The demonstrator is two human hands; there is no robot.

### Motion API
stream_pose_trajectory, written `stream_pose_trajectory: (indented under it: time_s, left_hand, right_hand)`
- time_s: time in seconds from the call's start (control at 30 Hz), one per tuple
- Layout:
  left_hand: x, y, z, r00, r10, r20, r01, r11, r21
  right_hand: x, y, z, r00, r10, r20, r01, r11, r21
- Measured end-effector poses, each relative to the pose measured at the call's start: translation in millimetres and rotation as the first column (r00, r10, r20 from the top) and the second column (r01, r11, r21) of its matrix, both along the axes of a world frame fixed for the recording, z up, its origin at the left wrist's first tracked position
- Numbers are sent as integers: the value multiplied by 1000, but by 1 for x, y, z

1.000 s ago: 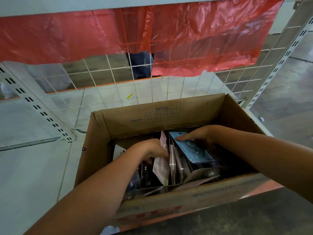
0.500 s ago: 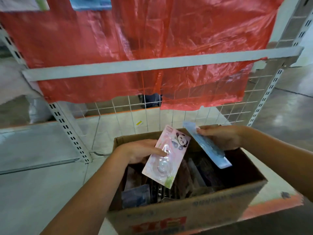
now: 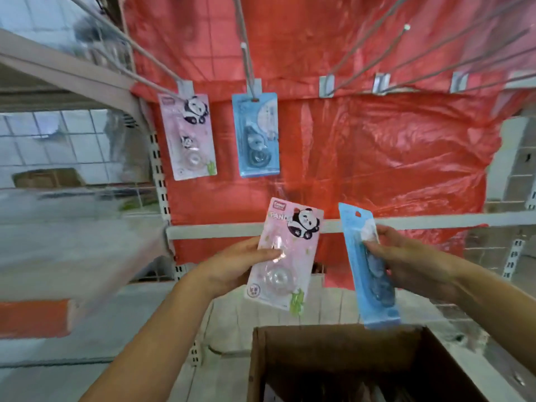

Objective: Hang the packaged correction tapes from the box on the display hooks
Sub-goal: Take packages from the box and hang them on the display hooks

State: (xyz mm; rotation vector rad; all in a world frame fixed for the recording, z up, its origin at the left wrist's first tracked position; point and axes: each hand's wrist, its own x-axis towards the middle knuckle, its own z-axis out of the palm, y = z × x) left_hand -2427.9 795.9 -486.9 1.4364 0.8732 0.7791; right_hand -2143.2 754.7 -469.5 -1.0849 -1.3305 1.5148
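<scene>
My left hand [image 3: 232, 265] grips a pink panda correction tape pack [image 3: 285, 253] by its left edge, held upright above the cardboard box [image 3: 333, 361]. Held in my right hand [image 3: 412, 265] is a blue correction tape pack [image 3: 367, 265], turned almost edge-on. Higher up, a second pink panda pack [image 3: 188, 136] hangs on the leftmost display hook [image 3: 150, 58], and another blue pack [image 3: 256, 137] hangs on the hook [image 3: 245, 44] beside it. Both held packs are well below the hooks.
Several bare hooks [image 3: 380, 42] stick out to the right along the rail. Red plastic sheeting [image 3: 377, 158] covers the wire grid behind. A white crossbar [image 3: 435, 220] runs behind my hands. A grey shelf [image 3: 58, 256] juts out at left.
Both hands lifted out of the box, each carrying a pack, and rose toward the hooks. My view tilted upward, so the hanging packs and hooks came into sight.
</scene>
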Motion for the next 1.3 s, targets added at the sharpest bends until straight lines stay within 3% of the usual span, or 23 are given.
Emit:
stream_pose_trajectory:
  time_s: [0.2,0.33,0.57,0.7,0.87,1.0,1.3]
  left_hand:
    - [-38,-21,39,948,223,225,-249,964,94]
    - [-60,-36,68,885,318,339,-385,910,151]
    - [-80,-71,106,781,371,502,-578,734,356]
    - [-87,-88,117,768,383,513,-626,618,476]
    - [-101,-95,127,717,413,561,-692,517,504]
    - [-108,-93,132,693,468,549,-718,515,467]
    - [-114,-93,134,715,451,535,-682,618,391]
  right_hand:
    - [-50,-12,44,996,31,-85,-10,971,238]
    - [-81,-20,72,994,-7,-113,62,867,494]
    - [-120,-43,107,991,37,-126,61,720,692]
    - [-137,-49,116,988,32,-150,86,694,715]
    - [-153,-48,125,982,-13,-190,147,687,712]
    - [-160,-41,129,971,-56,-233,204,702,683]
    - [-165,-40,132,971,-142,-193,235,723,650]
